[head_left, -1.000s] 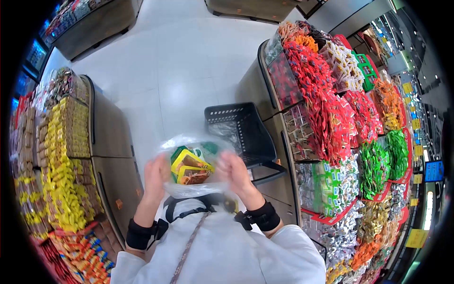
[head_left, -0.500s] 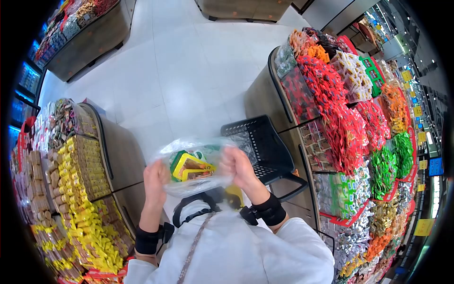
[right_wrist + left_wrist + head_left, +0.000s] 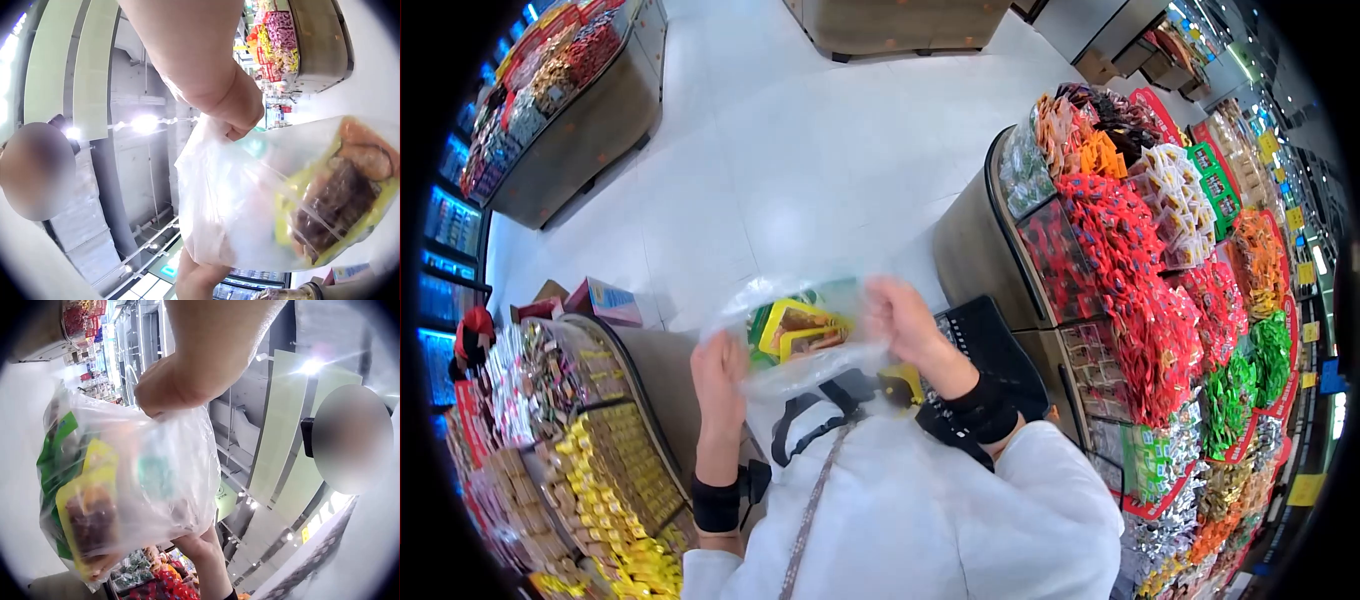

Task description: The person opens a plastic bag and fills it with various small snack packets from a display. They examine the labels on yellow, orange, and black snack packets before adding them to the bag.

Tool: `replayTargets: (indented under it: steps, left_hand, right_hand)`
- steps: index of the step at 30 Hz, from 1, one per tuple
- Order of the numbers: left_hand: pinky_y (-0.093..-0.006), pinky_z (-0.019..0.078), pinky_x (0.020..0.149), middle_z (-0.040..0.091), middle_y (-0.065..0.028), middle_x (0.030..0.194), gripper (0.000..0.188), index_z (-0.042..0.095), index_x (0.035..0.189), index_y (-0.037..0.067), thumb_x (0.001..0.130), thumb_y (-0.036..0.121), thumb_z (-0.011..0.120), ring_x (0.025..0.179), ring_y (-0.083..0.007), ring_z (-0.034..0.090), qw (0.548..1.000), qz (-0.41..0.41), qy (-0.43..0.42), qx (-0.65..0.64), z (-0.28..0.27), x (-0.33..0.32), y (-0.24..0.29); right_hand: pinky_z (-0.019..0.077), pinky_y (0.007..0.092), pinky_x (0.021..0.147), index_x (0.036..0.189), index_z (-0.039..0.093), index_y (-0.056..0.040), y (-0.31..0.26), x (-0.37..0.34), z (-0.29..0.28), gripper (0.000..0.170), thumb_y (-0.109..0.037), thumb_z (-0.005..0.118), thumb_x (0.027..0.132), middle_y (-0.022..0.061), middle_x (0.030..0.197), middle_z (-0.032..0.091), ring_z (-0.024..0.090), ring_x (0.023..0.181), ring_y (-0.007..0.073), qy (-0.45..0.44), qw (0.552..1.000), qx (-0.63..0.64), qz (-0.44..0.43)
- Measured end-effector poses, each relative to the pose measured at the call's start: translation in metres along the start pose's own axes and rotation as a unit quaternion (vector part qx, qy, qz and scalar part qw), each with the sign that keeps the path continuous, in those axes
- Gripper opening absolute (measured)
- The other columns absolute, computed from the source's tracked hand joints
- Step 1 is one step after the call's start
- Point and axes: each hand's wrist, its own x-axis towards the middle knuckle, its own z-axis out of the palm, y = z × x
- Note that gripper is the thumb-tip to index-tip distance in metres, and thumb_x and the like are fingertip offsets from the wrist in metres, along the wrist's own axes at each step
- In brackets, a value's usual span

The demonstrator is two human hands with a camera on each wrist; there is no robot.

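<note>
My left hand (image 3: 720, 368) and right hand (image 3: 905, 320) grip opposite sides of the mouth of a clear plastic bag (image 3: 785, 378), held in front of my body. Inside lie food packets (image 3: 805, 330) in yellow and green wrapping. Through the film in the right wrist view, a yellow-edged packet (image 3: 337, 206) shows something dark brown and orange. The left wrist view shows a green packet (image 3: 53, 469) beside the yellow one. Below my right forearm, a black shopping basket (image 3: 1010, 350) is partly hidden by the arm.
On the right, a bin counter (image 3: 975, 230) holds heaps of red, orange, white and green snack packs. Another counter (image 3: 655, 375) with yellow and brown packs stands on the left, pink boxes (image 3: 605, 300) behind it. Pale floor (image 3: 800, 170) runs ahead between further counters.
Both hands keep their grip on the bag, which stays in front of me. The surroundings have shifted in view; the basket has slid rightward and down, now partly behind my right forearm.
</note>
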Motion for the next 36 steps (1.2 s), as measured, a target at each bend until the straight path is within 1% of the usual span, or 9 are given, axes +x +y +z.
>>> replayTargets:
  steps: [1,3,7,10,13,21,28,33,36]
  left_hand:
    - [-0.0225,0.0164,0.039,0.023,0.0057,0.047,0.036,0.029,0.056,0.014,0.089,0.021,0.042,0.04,-0.0044,0.021,1.0,0.005,0.014,0.0,0.005,0.011,0.003]
    - [-0.0229,0.0152,0.039,0.022,0.0058,0.047,0.037,0.029,0.055,0.015,0.089,0.021,0.042,0.04,-0.0042,0.02,0.999,0.017,0.04,-0.005,0.021,0.038,0.01]
    - [-0.0232,0.0153,0.04,0.022,0.0056,0.047,0.037,0.028,0.055,0.015,0.088,0.021,0.043,0.04,-0.0045,0.019,0.999,-0.005,-0.032,-0.036,0.044,0.089,0.025]
    - [-0.0244,0.0164,0.041,0.022,0.0051,0.047,0.04,0.025,0.053,0.015,0.088,0.022,0.044,0.042,-0.0058,0.02,0.997,-0.038,-0.059,-0.015,0.067,0.128,0.024]
    - [-0.0247,0.0161,0.041,0.022,0.0053,0.047,0.041,0.026,0.053,0.015,0.088,0.023,0.044,0.041,-0.0059,0.02,0.992,-0.075,-0.102,-0.008,0.091,0.17,0.019]
    - [-0.0225,0.0142,0.038,0.023,0.0065,0.046,0.038,0.03,0.055,0.016,0.088,0.024,0.047,0.039,-0.0039,0.019,0.967,-0.14,-0.21,0.032,0.173,0.304,0.011]
    - [-0.0236,0.0152,0.04,0.024,0.0061,0.047,0.038,0.029,0.054,0.015,0.087,0.024,0.045,0.042,-0.0042,0.021,0.937,-0.194,-0.278,0.083,0.253,0.403,0.014]
    - [-0.0227,0.0191,0.042,0.029,0.0069,0.05,0.031,0.036,0.057,0.014,0.086,0.021,0.047,0.046,-0.0034,0.028,0.891,-0.216,-0.368,0.158,0.31,0.436,0.014]
    - [-0.0236,0.0137,0.04,0.021,0.0061,0.047,0.041,0.025,0.052,0.016,0.088,0.024,0.043,0.041,-0.0044,0.017,0.886,-0.273,-0.34,0.159,0.342,0.438,0.005]
  right_hand:
    - [0.0158,0.0208,0.037,0.063,0.033,-0.014,-0.008,0.01,0.003,0.026,-0.018,0.047,0.084,-0.0062,0.052,0.024,0.022,0.042,0.0043,0.015,1.0,-0.01,-0.011]
    - [0.016,0.0209,0.037,0.063,0.033,-0.0138,-0.029,0.025,0.01,0.025,-0.018,0.047,0.084,-0.0063,0.052,0.025,0.022,0.042,0.0039,-0.024,1.0,-0.005,-0.005]
    - [0.0166,0.0212,0.037,0.064,0.034,-0.0132,-0.06,0.052,0.004,0.024,-0.017,0.046,0.085,-0.0066,0.052,0.026,0.022,0.041,0.0035,-0.046,0.999,0.013,-0.017]
    - [0.0171,0.0214,0.036,0.066,0.035,-0.0127,-0.077,0.071,-0.005,0.022,-0.017,0.045,0.085,-0.0067,0.052,0.027,0.022,0.041,0.0036,0.004,0.999,0.028,-0.023]
    - [0.017,0.0213,0.036,0.067,0.036,-0.0125,-0.09,0.093,-0.023,0.022,-0.017,0.045,0.086,-0.0066,0.052,0.028,0.023,0.041,0.0036,0.003,0.997,0.069,-0.04]
    - [0.0172,0.0212,0.036,0.066,0.036,-0.0119,-0.168,0.171,-0.052,0.023,-0.017,0.048,0.085,-0.0065,0.052,0.028,0.023,0.041,0.0038,0.1,0.985,0.088,-0.108]
    - [0.0164,0.0208,0.038,0.063,0.034,-0.0136,-0.232,0.217,-0.076,0.026,-0.018,0.05,0.084,-0.0069,0.052,0.026,0.022,0.041,0.0036,0.195,0.961,0.104,-0.166]
    - [0.0143,0.0206,0.038,0.06,0.032,-0.0154,-0.252,0.213,-0.089,0.03,-0.021,0.05,0.083,-0.0069,0.052,0.024,0.021,0.042,0.0037,0.245,0.935,0.149,-0.21]
    - [0.013,0.0207,0.039,0.059,0.031,-0.0158,-0.262,0.209,-0.097,0.032,-0.024,0.052,0.082,-0.0068,0.052,0.023,0.021,0.042,0.0041,0.3,0.911,0.18,-0.217]
